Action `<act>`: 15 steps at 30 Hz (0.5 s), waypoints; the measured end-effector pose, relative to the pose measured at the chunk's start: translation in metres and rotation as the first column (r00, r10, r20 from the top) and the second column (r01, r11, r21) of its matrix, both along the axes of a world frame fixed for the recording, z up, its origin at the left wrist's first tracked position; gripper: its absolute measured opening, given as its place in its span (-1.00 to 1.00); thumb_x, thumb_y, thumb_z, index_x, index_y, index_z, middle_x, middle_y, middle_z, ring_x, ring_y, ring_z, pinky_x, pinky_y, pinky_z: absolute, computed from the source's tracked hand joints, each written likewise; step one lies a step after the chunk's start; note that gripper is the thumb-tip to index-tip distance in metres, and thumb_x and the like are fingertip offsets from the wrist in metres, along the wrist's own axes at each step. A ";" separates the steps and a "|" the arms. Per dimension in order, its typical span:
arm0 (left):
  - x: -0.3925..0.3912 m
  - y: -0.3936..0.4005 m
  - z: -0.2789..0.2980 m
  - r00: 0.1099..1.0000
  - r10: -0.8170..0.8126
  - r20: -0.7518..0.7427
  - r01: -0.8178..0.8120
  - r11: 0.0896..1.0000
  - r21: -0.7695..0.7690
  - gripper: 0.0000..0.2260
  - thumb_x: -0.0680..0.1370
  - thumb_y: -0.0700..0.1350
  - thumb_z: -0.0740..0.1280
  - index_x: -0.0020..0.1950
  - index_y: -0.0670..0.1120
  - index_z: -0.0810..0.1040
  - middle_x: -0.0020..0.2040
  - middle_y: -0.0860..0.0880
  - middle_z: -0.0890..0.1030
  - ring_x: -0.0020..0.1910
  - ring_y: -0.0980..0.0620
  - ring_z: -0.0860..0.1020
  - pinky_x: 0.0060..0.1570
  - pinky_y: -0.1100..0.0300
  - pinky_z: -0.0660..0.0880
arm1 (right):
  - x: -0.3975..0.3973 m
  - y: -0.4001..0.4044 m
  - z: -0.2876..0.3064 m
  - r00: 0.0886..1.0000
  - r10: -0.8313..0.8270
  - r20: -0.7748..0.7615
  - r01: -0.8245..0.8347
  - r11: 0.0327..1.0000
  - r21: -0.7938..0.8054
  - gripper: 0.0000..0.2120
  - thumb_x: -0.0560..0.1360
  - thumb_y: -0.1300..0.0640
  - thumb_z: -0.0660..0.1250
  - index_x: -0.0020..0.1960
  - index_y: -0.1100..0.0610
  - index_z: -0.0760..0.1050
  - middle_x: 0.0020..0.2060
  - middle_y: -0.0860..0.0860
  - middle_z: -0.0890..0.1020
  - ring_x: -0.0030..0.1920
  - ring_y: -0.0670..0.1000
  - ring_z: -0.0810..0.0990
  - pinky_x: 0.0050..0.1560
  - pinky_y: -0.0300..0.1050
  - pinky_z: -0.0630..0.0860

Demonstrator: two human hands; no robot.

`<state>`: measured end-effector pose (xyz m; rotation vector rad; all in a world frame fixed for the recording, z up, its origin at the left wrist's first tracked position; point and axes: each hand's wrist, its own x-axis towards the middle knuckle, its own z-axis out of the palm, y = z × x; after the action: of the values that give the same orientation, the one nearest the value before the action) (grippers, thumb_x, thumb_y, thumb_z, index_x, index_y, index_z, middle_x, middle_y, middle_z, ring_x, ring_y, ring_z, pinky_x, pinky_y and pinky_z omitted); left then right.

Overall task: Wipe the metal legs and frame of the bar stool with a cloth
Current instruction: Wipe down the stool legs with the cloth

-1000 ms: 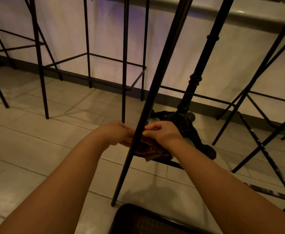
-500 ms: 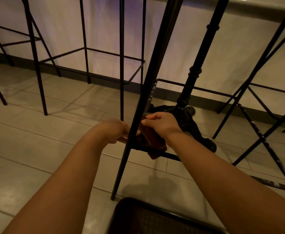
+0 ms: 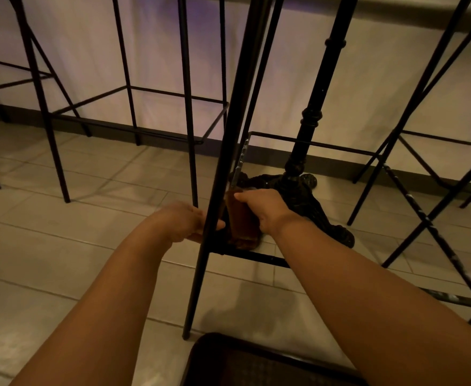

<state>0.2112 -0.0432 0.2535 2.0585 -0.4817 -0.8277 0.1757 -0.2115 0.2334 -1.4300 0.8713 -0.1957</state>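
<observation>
The bar stool's black metal leg (image 3: 223, 168) slants down the middle of the view, and its footrest bar (image 3: 259, 257) runs off to the right. A brown cloth (image 3: 241, 221) is wrapped on the frame just behind this leg. My right hand (image 3: 265, 208) grips the cloth from the right. My left hand (image 3: 182, 222) is on the left of the leg, its fingers curled and reaching past the leg to the cloth's lower edge; the leg hides the fingertips.
An ornate black table pedestal (image 3: 306, 174) stands right behind my hands. More black stools stand at the left (image 3: 47, 112) and right (image 3: 412, 174), along a white bar wall (image 3: 354, 101). A dark seat (image 3: 256, 363) lies at the bottom edge. The floor is tiled.
My right hand has moved the cloth upward along the frame, from low by the footrest bar to stretched higher. The view has tilted slightly down.
</observation>
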 end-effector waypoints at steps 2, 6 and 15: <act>0.000 0.000 0.000 1.000 0.006 0.000 -0.006 1.000 0.004 -0.90 0.44 -0.07 0.45 -0.23 -0.06 0.61 -0.40 0.06 0.66 -0.31 0.15 0.58 -0.16 0.21 0.37 | -0.003 0.000 -0.004 0.999 0.038 0.022 -0.036 0.997 -0.062 -0.72 0.41 0.11 0.49 0.08 0.19 0.60 -0.05 0.12 0.66 -0.09 0.06 0.63 -0.10 -0.05 0.60; 0.002 -0.003 0.003 1.000 -0.020 0.001 0.020 1.000 0.010 -0.91 0.44 -0.09 0.45 -0.21 -0.09 0.62 -0.27 0.00 0.67 -0.23 0.10 0.61 0.09 0.08 0.46 | 0.002 0.006 -0.003 0.986 0.138 -0.090 -0.164 0.870 -0.465 -0.73 0.40 0.00 0.47 -0.05 0.20 0.64 -0.13 0.08 0.67 -0.08 0.04 0.64 -0.02 -0.01 0.61; 0.008 -0.004 -0.001 0.999 -0.046 -0.014 0.046 0.999 0.029 -0.88 0.44 -0.08 0.44 -0.11 -0.12 0.62 -0.15 -0.07 0.69 -0.10 0.00 0.63 0.34 -0.12 0.33 | 0.032 -0.010 -0.001 0.995 -0.098 -0.029 0.094 0.988 -0.122 -0.73 0.37 0.02 0.52 -0.25 0.08 0.43 -0.24 0.04 0.57 -0.25 0.03 0.54 -0.27 -0.06 0.53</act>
<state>0.2189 -0.0471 0.2530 2.0739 -0.5146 -0.8800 0.2079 -0.2216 0.2320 -1.5080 0.9719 -0.3008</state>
